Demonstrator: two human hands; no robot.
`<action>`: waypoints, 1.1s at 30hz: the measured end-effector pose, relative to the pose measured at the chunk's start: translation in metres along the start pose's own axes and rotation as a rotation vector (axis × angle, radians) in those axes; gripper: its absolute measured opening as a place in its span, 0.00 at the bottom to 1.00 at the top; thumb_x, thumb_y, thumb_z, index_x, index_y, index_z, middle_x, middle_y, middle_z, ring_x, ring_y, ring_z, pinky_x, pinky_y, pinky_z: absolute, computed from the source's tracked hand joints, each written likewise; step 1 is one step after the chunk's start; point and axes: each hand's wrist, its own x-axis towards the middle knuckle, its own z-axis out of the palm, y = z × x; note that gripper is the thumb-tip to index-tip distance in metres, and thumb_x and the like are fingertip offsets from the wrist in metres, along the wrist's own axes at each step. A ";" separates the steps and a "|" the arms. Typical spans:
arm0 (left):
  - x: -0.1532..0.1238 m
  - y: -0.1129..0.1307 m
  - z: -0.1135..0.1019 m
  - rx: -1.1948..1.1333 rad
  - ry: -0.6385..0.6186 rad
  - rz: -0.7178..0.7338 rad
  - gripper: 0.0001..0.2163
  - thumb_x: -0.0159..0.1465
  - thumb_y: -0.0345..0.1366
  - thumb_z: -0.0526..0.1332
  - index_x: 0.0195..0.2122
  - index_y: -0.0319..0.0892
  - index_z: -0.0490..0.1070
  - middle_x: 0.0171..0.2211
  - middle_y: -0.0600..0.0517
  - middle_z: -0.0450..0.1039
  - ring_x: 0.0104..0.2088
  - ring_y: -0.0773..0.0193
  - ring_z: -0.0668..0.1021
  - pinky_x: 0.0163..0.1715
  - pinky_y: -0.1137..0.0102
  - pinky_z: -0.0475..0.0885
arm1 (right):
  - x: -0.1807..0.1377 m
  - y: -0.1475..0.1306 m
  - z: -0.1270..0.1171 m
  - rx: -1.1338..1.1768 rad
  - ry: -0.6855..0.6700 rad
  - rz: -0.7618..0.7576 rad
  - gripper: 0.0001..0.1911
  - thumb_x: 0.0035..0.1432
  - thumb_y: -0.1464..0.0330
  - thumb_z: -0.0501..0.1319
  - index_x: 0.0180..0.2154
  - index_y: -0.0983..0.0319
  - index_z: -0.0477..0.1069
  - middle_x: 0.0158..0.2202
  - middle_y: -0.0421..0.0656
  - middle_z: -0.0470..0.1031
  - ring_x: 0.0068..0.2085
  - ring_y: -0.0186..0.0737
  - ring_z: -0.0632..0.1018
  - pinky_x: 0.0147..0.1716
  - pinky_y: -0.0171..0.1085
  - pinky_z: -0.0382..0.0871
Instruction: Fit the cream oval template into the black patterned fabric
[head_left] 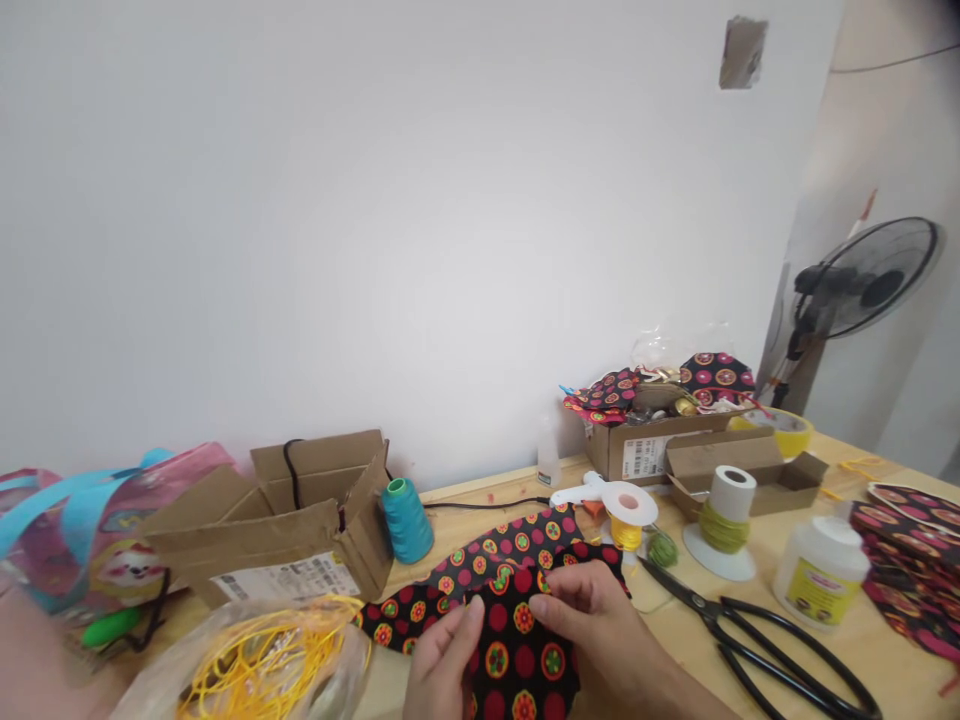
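Observation:
My left hand (444, 665) and my right hand (600, 625) both pinch a round piece of black fabric (517, 650) printed with red and yellow circles, low in the middle of the view. The left fingers grip its left edge, the right fingers its upper right edge. A longer strip of the same printed fabric (480, 560) lies flat on the wooden table (757, 610) just behind the piece. Only the front parts of both hands show above the bottom edge.
Black scissors (757, 650) lie right of my hands, near a white glue bottle (821, 570) and thread spools (724, 520). A teal spool (406, 520) and torn cardboard box (300, 520) stand left. Yellow cord in plastic (262, 660) sits front left. A fan (862, 290) stands far right.

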 end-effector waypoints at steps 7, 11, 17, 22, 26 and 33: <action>0.014 0.009 -0.014 -0.080 0.053 0.137 0.12 0.43 0.42 0.69 0.25 0.42 0.73 0.22 0.55 0.76 0.25 0.66 0.76 0.24 0.77 0.69 | 0.000 -0.017 0.000 0.134 0.089 0.085 0.22 0.36 0.57 0.66 0.12 0.62 0.57 0.14 0.32 0.51 0.20 0.29 0.54 0.20 0.32 0.45; 0.017 0.011 -0.018 0.012 0.076 0.191 0.14 0.40 0.45 0.69 0.19 0.41 0.70 0.16 0.57 0.72 0.20 0.67 0.73 0.21 0.76 0.68 | -0.002 -0.028 0.005 0.180 0.107 0.116 0.22 0.33 0.56 0.67 0.12 0.62 0.58 0.14 0.32 0.53 0.20 0.29 0.55 0.21 0.31 0.47; 0.003 0.010 -0.003 -0.008 -0.100 0.062 0.11 0.41 0.40 0.70 0.23 0.40 0.73 0.14 0.55 0.71 0.20 0.61 0.75 0.22 0.70 0.69 | -0.001 -0.027 0.002 0.241 0.072 0.161 0.20 0.35 0.56 0.66 0.15 0.64 0.63 0.15 0.36 0.63 0.20 0.30 0.62 0.21 0.31 0.52; -0.001 0.013 0.000 -0.034 -0.112 -0.010 0.12 0.39 0.39 0.71 0.16 0.40 0.68 0.14 0.57 0.69 0.17 0.67 0.73 0.22 0.73 0.68 | 0.001 -0.020 -0.001 0.244 0.068 0.147 0.20 0.35 0.56 0.67 0.14 0.64 0.62 0.15 0.35 0.62 0.19 0.28 0.62 0.20 0.30 0.51; 0.002 0.014 0.000 -0.082 -0.098 -0.001 0.15 0.41 0.39 0.70 0.15 0.41 0.64 0.12 0.60 0.63 0.14 0.71 0.68 0.15 0.78 0.61 | 0.001 -0.016 -0.002 0.236 0.065 0.141 0.20 0.36 0.57 0.67 0.14 0.64 0.63 0.14 0.33 0.61 0.19 0.27 0.60 0.20 0.30 0.49; -0.007 0.019 0.005 -0.126 -0.207 -0.004 0.21 0.38 0.46 0.70 0.11 0.39 0.59 0.07 0.63 0.53 0.11 0.78 0.55 0.13 0.83 0.52 | -0.001 -0.018 -0.003 0.274 0.046 0.145 0.19 0.38 0.58 0.67 0.15 0.64 0.63 0.15 0.35 0.64 0.19 0.28 0.62 0.20 0.29 0.51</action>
